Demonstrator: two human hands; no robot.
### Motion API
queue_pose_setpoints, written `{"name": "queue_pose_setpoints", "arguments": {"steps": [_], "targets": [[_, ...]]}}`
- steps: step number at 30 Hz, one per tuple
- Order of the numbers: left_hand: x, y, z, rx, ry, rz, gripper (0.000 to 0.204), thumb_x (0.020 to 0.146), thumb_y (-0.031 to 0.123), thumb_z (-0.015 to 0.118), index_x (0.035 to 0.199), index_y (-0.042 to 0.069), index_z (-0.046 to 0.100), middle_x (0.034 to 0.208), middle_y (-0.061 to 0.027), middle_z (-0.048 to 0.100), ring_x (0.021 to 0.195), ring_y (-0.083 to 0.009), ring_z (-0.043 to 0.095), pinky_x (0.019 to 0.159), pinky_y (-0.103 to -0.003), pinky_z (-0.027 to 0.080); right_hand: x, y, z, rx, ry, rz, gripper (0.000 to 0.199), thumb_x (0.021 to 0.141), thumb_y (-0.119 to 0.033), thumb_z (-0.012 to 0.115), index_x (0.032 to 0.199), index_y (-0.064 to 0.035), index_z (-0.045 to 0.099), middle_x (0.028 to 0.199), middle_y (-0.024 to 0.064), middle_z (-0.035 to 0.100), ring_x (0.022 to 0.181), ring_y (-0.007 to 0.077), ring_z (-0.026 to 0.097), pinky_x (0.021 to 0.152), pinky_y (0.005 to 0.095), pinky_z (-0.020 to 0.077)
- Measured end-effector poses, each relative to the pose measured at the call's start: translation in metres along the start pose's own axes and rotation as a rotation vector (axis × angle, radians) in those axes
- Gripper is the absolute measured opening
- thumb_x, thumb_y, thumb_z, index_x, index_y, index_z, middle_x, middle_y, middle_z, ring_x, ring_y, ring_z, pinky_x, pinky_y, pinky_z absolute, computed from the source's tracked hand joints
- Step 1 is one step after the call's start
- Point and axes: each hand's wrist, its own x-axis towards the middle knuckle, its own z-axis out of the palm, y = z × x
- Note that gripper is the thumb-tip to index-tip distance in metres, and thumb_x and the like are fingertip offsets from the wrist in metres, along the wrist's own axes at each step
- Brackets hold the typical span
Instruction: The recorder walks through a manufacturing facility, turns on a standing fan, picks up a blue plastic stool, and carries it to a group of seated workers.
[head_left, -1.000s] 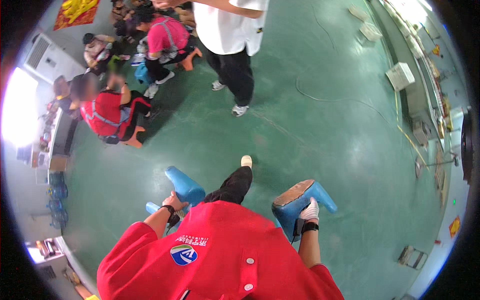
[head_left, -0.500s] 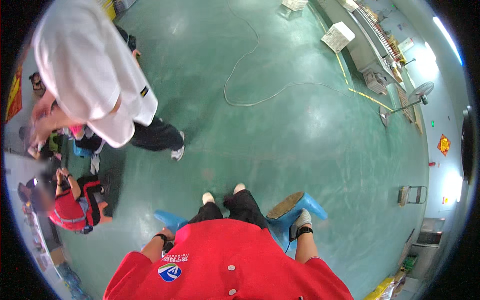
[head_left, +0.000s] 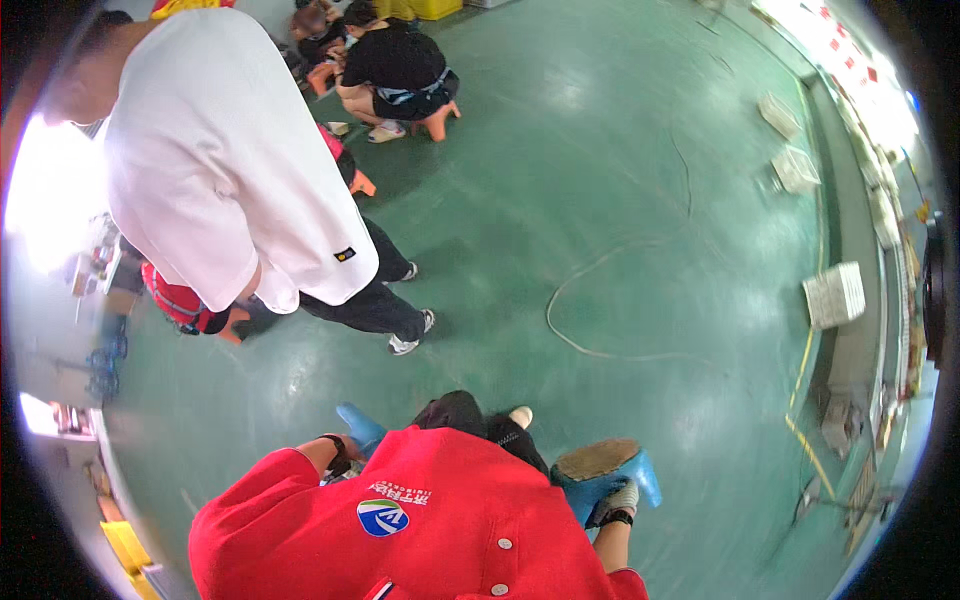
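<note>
My left hand (head_left: 350, 449), below a dark wristband, is closed on a blue rubber boot (head_left: 361, 428) beside my left hip. Part of that boot and my fingers are hidden by my red shirt (head_left: 450, 500). On the right side my gloved right hand (head_left: 622, 499) grips a second blue boot (head_left: 640, 478), tipped so its worn brown sole (head_left: 597, 459) faces up. The boot's shaft runs down out of sight next to my leg. Both boots hang off the floor.
A person in a white shirt (head_left: 215, 150) stands close at front left. Others sit on low orange stools, one in black (head_left: 400, 65) farther off. A cable (head_left: 550, 310) curves over the green floor (head_left: 480, 260). White crates (head_left: 835, 296) stand along the right side.
My view has swung to the left, so the crates, cable and fan side have shifted right and more seated people show. One foot has moved under me; both boots stay in my hands.
</note>
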Motion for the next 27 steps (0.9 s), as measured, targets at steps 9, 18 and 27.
{"name": "queue_pose_setpoints", "arguments": {"steps": [9,18,27], "targets": [[0.037,0.212,-0.121,-0.142,0.082,0.105,0.090,0.079,0.076,0.061,0.131,0.003,0.064,0.130,-0.0221,0.064,0.124,-0.0334,0.060,0.107,-0.044,0.045,0.161,-0.266,0.125,-0.461,-0.114,-0.307,0.042,0.102,-0.037,0.044,0.105,-0.0028,0.068,0.108,0.0096,0.071,0.099,0.0285,0.064,0.092,0.0404,0.0473],[0.092,0.326,-0.363,-0.188,0.161,0.318,0.091,0.078,0.076,0.062,0.132,0.002,0.063,0.135,-0.0224,0.062,0.126,-0.0344,0.058,0.108,-0.044,0.044,0.186,-0.471,0.195,-1.815,0.113,-0.798,0.022,0.085,-0.024,0.068,0.101,-0.0097,0.072,0.102,0.0176,0.073,0.099,0.0372,0.070,0.080,0.0455,0.0561],[0.054,0.389,-0.653,-0.545,0.231,-0.097,0.120,0.071,0.074,0.072,0.149,-0.008,0.033,0.146,-0.0283,0.049,0.136,-0.0364,0.050,0.111,-0.044,0.042,0.275,-0.663,0.441,-1.892,0.030,-0.633,0.022,0.086,-0.015,0.065,0.105,-0.0069,0.072,0.105,0.0170,0.074,0.101,0.0377,0.069,0.082,0.0454,0.0550]]}}
